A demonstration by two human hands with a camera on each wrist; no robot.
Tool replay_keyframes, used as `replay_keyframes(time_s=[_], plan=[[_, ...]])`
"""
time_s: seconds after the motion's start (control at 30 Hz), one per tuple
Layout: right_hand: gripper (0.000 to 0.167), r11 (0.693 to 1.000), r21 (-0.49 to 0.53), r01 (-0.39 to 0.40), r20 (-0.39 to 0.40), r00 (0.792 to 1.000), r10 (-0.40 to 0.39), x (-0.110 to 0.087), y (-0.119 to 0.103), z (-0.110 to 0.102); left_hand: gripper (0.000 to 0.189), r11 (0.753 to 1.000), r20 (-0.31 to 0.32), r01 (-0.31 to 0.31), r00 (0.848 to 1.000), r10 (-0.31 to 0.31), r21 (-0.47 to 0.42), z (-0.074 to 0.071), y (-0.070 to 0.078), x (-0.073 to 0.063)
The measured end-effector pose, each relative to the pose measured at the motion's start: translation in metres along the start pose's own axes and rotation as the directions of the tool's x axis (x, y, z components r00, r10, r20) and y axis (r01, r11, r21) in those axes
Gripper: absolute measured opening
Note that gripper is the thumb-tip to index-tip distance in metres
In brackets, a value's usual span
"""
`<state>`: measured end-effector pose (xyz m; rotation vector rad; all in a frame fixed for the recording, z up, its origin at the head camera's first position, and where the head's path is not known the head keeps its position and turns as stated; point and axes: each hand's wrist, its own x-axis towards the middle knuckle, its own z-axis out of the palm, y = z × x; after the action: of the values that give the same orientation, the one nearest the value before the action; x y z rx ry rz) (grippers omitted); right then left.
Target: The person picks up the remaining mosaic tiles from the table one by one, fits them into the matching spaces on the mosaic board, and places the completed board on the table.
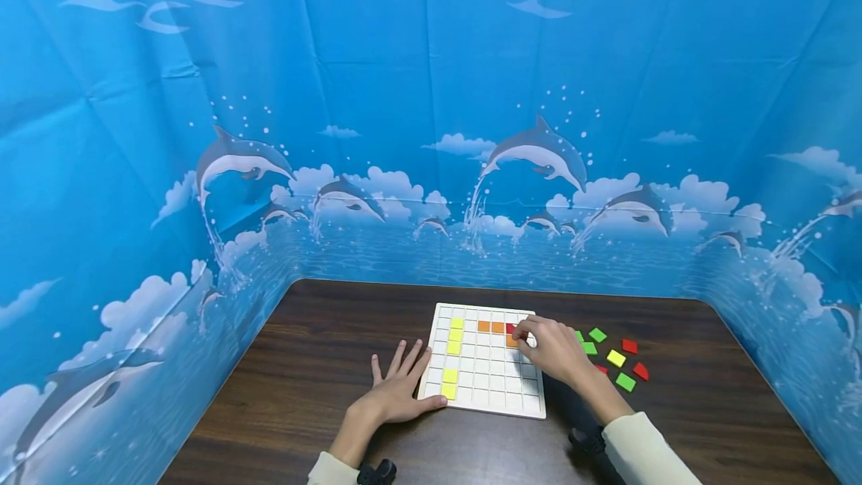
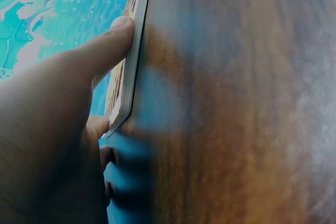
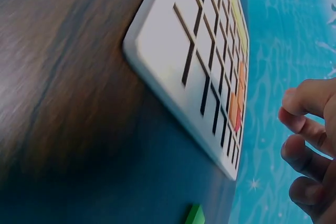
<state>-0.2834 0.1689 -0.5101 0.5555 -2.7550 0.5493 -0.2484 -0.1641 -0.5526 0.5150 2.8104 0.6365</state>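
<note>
A white grid board lies on the dark wooden table. My left hand is spread flat at its left side, with the thumb on the front edge. Several yellow tiles form a column on the left of the grid. Orange tiles and a red tile sit near its upper right. My right hand hovers over that corner. In the right wrist view its fingers are loosely bent above the board, thumb close to the index finger, and no tile shows between them.
Loose green tiles, red tiles and a yellow tile are scattered on the table right of the board, some partly behind the right hand. A blue dolphin-print curtain surrounds the table's back and sides.
</note>
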Motion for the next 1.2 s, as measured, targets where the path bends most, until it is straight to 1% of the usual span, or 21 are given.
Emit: replay_keyframes(time_s=[0.13,0.17,0.27,0.47,0.57,0.6,0.8,0.87,0.93,0.97,1.0,1.2], plan=[[0.006,1.0,-0.026,-0.008,-0.017,1.0,0.007,-0.01,0.009,-0.008,0.106,1.0,0.015,0.013,1.0,-0.013,0.026,-0.002,0.002,0.0],[0.007,0.999,-0.031,-0.012,-0.021,1.0,0.011,-0.012,0.011,-0.01,0.106,0.999,0.026,0.023,0.999,-0.024,0.033,-0.005,0.005,-0.002],[0.008,0.999,-0.039,-0.027,-0.035,0.999,0.026,-0.021,0.019,-0.016,0.105,0.999,0.03,0.028,0.999,-0.029,0.046,-0.006,0.007,-0.003],[0.008,0.997,-0.036,-0.062,-0.058,0.997,0.059,-0.036,0.038,-0.031,0.108,1.0,0.018,0.011,1.0,-0.011,0.003,-0.007,0.006,-0.005],[0.007,0.996,-0.039,-0.084,-0.055,0.995,0.082,-0.043,0.048,-0.037,0.109,1.0,0.011,0.004,1.0,-0.004,-0.006,-0.004,0.002,-0.003],[0.007,0.995,-0.04,-0.092,-0.053,0.995,0.09,-0.045,0.052,-0.039,0.108,1.0,0.005,-0.004,1.0,0.004,-0.006,-0.001,-0.002,-0.002],[0.009,0.989,-0.049,-0.142,-0.033,0.99,0.141,-0.059,0.075,-0.05,0.108,1.0,-0.017,-0.025,1.0,0.025,-0.009,0.003,-0.005,0.0],[0.009,0.987,-0.051,-0.155,-0.023,0.988,0.154,-0.063,0.082,-0.052,0.109,1.0,-0.016,-0.021,1.0,0.02,-0.014,0.002,-0.004,-0.001],[0.008,0.983,-0.053,-0.174,-0.008,0.985,0.173,-0.067,0.09,-0.054,0.108,1.0,-0.017,-0.02,1.0,0.02,-0.006,0.006,-0.008,0.002],[0.008,0.982,-0.055,-0.183,0.0,0.983,0.183,-0.069,0.093,-0.055,0.109,1.0,-0.013,-0.013,1.0,0.013,-0.009,0.005,-0.007,0.001],[0.007,0.98,-0.057,-0.191,0.007,0.981,0.192,-0.071,0.097,-0.056,0.109,1.0,-0.011,-0.013,1.0,0.013,0.0,0.007,-0.009,0.003],[0.008,0.966,-0.081,-0.246,0.042,0.967,0.25,-0.08,0.118,-0.056,0.108,1.0,-0.01,-0.016,1.0,0.016,0.009,0.002,-0.003,0.001]])
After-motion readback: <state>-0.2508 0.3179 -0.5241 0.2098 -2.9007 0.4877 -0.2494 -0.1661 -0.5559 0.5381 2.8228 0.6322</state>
